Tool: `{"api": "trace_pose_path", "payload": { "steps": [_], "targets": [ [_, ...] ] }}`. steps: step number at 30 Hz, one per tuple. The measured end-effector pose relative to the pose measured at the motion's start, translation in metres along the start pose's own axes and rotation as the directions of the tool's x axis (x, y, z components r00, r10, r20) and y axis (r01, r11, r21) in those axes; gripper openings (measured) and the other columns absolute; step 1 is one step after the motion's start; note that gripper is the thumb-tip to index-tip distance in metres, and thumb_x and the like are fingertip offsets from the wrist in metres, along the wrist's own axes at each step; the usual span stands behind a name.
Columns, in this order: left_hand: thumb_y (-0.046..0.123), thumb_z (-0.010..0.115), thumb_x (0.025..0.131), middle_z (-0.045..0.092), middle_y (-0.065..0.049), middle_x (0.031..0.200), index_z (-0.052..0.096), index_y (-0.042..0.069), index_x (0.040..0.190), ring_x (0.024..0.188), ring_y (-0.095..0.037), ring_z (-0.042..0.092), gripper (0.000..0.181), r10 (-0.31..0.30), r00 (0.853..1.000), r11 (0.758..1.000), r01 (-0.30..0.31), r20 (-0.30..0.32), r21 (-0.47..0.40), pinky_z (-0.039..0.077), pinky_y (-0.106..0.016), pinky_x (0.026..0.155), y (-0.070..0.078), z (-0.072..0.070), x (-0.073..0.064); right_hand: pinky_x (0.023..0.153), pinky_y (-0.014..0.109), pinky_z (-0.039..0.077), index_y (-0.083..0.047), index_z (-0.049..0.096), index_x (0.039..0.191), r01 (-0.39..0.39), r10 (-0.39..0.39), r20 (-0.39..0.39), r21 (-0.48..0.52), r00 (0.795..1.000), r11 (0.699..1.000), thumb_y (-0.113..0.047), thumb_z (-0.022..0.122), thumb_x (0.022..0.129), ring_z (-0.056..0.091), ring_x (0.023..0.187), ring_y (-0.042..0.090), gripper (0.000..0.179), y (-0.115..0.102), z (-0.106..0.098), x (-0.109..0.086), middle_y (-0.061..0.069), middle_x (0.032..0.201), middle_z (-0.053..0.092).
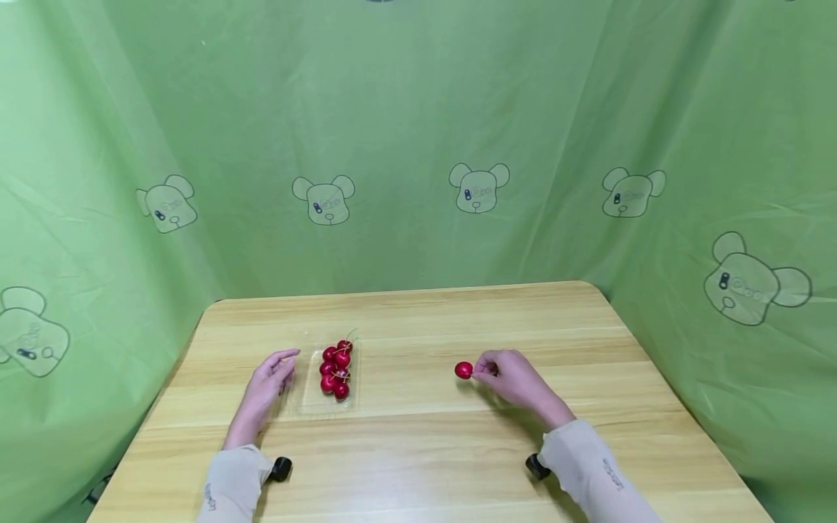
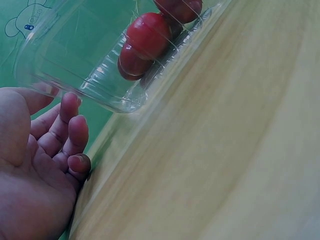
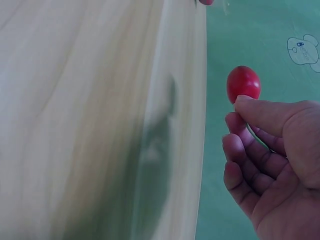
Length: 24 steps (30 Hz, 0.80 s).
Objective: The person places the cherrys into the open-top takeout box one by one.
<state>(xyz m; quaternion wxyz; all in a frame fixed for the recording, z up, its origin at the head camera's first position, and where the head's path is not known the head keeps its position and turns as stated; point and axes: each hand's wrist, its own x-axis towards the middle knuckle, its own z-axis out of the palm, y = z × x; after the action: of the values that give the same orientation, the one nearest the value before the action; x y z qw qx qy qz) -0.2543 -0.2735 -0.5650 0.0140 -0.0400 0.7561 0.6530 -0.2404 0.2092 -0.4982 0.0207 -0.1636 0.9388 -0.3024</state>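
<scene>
My right hand (image 1: 516, 378) pinches a single red cherry (image 1: 463, 370) between thumb and fingertips, above the wooden table. In the right wrist view the cherry (image 3: 243, 84) pokes out beyond the thumb tip, and its green stem (image 3: 257, 136) runs back into the palm. My left hand (image 1: 268, 381) is at the left side of a clear plastic box (image 1: 306, 399), its fingers loosely bent and gripping nothing. Several dark red cherries (image 1: 328, 367) with stems lie in the box, toward its right side. The left wrist view has the fingertips (image 2: 78, 127) close by the wall of the box (image 2: 107, 101).
A light wood table (image 1: 418, 465) with rounded far corners lies under both hands. Green curtains (image 1: 405, 247) printed with bear heads hang behind the table and along both sides. A black wrist device (image 1: 280, 469) sits at the left cuff, another (image 1: 538, 466) at the right.
</scene>
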Motion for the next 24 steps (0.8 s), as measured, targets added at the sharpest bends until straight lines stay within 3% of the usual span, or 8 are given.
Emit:
{"api": "trace_pose_path", "payload": {
  "steps": [5, 12, 24],
  "targets": [
    [0.031, 0.057, 0.108, 0.060, 0.002, 0.084, 0.056, 0.005, 0.143, 0.074, -0.008, 0.054, 0.044, 0.007, 1.000, 1.000, -0.007, 0.000, -0.008, 0.045, -0.021, 0.066, -0.002, 0.000, 0.001, 0.068, 0.024, 0.050, -0.015, 0.073, 0.089, 0.035, -0.035, -0.001, 0.013, 0.999, 0.999, -0.016, 0.075, 0.096, 0.057, 0.072, 0.008, 0.007, -0.007, 0.002, 0.006, -0.005, 0.079, 0.067],
    [0.031, 0.057, 0.108, 0.060, 0.002, 0.084, 0.056, 0.005, 0.144, 0.073, -0.008, 0.054, 0.044, 0.007, 1.000, 1.000, -0.007, 0.005, -0.011, 0.044, -0.021, 0.065, -0.001, -0.001, 0.001, 0.070, 0.025, 0.051, -0.014, 0.074, 0.092, 0.014, -0.015, 0.023, 0.038, 1.000, 0.999, -0.018, 0.074, 0.096, 0.058, 0.074, 0.009, 0.006, -0.021, 0.004, 0.014, 0.002, 0.085, 0.071],
    [0.028, 0.055, 0.109, 0.061, -0.002, 0.088, 0.055, 0.007, 0.146, 0.075, -0.011, 0.055, 0.043, -0.031, 1.000, 0.999, 0.031, 0.005, -0.013, 0.045, -0.022, 0.067, -0.001, -0.001, 0.002, 0.069, 0.024, 0.050, -0.010, 0.076, 0.096, 0.074, -0.076, 0.040, 0.045, 0.996, 0.996, -0.017, 0.072, 0.098, 0.057, 0.073, 0.008, 0.009, -0.040, 0.011, 0.028, 0.002, 0.085, 0.072]
  ]
}}
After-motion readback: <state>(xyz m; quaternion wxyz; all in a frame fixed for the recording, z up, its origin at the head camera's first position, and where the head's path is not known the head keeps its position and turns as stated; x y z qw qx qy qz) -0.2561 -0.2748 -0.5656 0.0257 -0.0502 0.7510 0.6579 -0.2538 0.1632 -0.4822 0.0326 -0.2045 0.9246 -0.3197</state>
